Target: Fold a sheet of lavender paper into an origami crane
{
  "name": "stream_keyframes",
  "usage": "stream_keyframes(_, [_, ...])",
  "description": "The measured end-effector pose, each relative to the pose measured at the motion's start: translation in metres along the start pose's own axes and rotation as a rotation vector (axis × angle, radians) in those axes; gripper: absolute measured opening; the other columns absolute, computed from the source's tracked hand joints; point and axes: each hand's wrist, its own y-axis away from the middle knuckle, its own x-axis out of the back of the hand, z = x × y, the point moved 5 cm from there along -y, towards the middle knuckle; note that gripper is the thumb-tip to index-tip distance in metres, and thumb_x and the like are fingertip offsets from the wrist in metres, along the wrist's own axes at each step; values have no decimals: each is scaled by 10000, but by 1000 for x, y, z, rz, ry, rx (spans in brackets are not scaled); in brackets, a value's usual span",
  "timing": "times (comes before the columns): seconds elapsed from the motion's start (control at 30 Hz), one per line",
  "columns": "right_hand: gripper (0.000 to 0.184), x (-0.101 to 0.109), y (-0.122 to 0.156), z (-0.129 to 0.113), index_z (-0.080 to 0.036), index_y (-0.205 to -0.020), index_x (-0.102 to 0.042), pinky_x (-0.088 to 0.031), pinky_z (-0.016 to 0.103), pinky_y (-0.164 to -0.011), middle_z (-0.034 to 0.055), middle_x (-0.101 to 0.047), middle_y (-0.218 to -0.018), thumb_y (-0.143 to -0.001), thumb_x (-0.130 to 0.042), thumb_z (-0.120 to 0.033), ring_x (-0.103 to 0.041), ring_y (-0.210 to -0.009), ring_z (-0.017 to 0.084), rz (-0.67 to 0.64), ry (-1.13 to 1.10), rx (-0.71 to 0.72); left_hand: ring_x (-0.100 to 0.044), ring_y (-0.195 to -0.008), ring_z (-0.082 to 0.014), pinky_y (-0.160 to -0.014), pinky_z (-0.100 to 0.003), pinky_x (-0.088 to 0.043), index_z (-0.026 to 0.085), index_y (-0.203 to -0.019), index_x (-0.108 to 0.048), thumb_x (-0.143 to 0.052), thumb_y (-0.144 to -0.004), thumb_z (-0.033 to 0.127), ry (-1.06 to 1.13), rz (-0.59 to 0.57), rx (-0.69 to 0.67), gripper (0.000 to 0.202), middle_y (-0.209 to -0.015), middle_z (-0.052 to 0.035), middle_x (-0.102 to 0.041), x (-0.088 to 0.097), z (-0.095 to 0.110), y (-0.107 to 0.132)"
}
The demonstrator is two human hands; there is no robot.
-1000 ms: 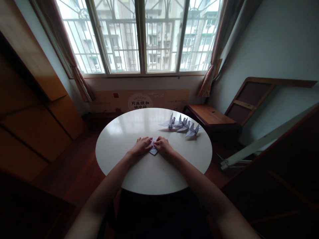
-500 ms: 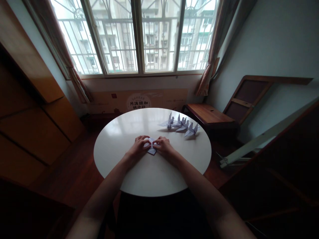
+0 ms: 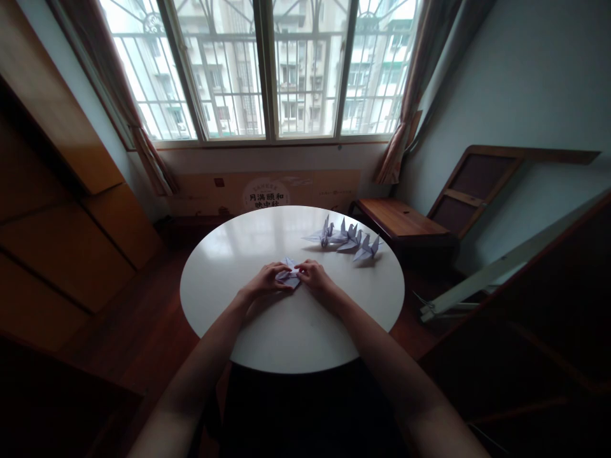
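A small sheet of folded pale paper [image 3: 289,278] lies near the middle of the round white table [image 3: 296,337], between my hands. My left hand [image 3: 268,278] holds its left side, with the thumb along the near edge and the fingers bent over the top. At the right side, my right hand [image 3: 312,275] pinches the paper with thumb and fingertips. Part of the paper is hidden under the fingers, so its exact folds are hard to see. Several folded paper cranes [image 3: 348,238] stand in a group farther back on the right of the table.
Past the table's back right stands a low wooden bench [image 3: 403,216]. A printed cardboard panel [image 3: 200,191] rests below the barred window [image 3: 267,76]. Wooden cabinets [image 3: 57,235] line the left side, and dark wooden boards [image 3: 534,305] lean at the right.
My left thumb has moved to the paper's near edge, and the left hand lies flatter. The paper has turned or been refolded, with a point now showing at its far side.
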Motion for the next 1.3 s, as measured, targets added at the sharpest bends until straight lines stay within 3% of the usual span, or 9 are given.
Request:
stream_keyframes(0.2, [297, -7, 0, 5, -250, -1017, -744, -425, 329, -877, 77, -648, -1009, -811, -579, -112, -574, -948, 204, 5, 24, 29, -627, -1016, -228, -919, -340, -482, 217, -1079, -701, -663, -809, 432, 33, 34, -12, 347, -1119, -83, -672, 1, 0, -1])
stream_keyframes(0.33, [299, -9, 3, 4, -280, -1032, -740, -418, 343, -893, 68, -635, -1018, -772, -641, -171, -554, -965, 218, 29, 40, 57, -648, -965, -211, -875, -329, -504, 221, -1026, -721, -568, -887, 400, 33, 75, -40, 273, -1078, -80, -691, 0, 5, -1])
stream_keyframes(0.57, [256, -5, 3, 1, -269, -981, -757, -423, 335, -848, 71, -646, -974, -811, -611, -146, -555, -892, 201, 108, 48, 92, -646, -953, -213, -867, -335, -502, 238, -1080, -695, -713, -779, 351, 17, 99, -109, 322, -1065, -67, -689, 0, 5, 0])
stream_keyframes(0.8, [213, 9, 6, -13, -279, -1041, -727, -412, 357, -870, 65, -652, -937, -885, -586, -245, -557, -901, 194, 192, -68, 225, -663, -841, -190, -777, -325, -531, 172, -913, -726, -661, -818, 318, 237, 276, -118, 186, -931, -90, -699, 12, 4, -3])
stream_keyframes(0.93, [430, 21, 7, -15, -253, -1320, -541, -402, 398, -942, 95, -605, -1112, -913, -522, -390, -520, -1048, 234, 345, -140, 190, -674, -795, -216, -726, -326, -545, 123, -865, -716, -682, -783, 429, 466, 457, 131, 318, -831, -71, -720, 25, -7, -5])
stream_keyframes(1.0, [516, 24, 7, -12, -239, -1426, -393, -410, 406, -945, 102, -577, -1143, -940, -448, -404, -520, -1043, 232, 412, -182, 128, -676, -732, -216, -667, -320, -548, 106, -995, -685, -733, -720, 464, 604, 549, 290, 453, -783, -63, -721, 30, -17, -2])
stream_keyframes(1.07, [545, 24, 6, -8, -228, -1465, -308, -427, 404, -928, 107, -558, -1144, -955, -398, -396, -528, -1010, 224, 434, -215, 90, -679, -677, -211, -628, -319, -550, 102, -1222, -574, -795, -648, 450, 733, 534, 399, 707, -765, -65, -724, 28, -24, -1])
stream_keyframes(1.13, [539, 22, 6, -7, -219, -1452, -331, -432, 401, -931, 113, -543, -1150, -948, -410, -394, -525, -1016, 222, 429, -215, 90, -679, -645, -205, -610, -313, -550, 98, -1341, -461, -839, -594, 413, 790, 442, 459, 895, -746, -71, -723, 21, -27, -1])
stream_keyframes(1.3, [350, 10, 6, -12, -230, -1193, -633, -406, 407, -973, 111, -538, -1163, -861, -589, -332, -500, -1080, 236, 286, -96, 177, -669, -677, -200, -622, -304, -539, 71, -1337, -468, -836, -596, 364, 691, 262, 452, 878, -795, -88, -711, 5, -29, 0])
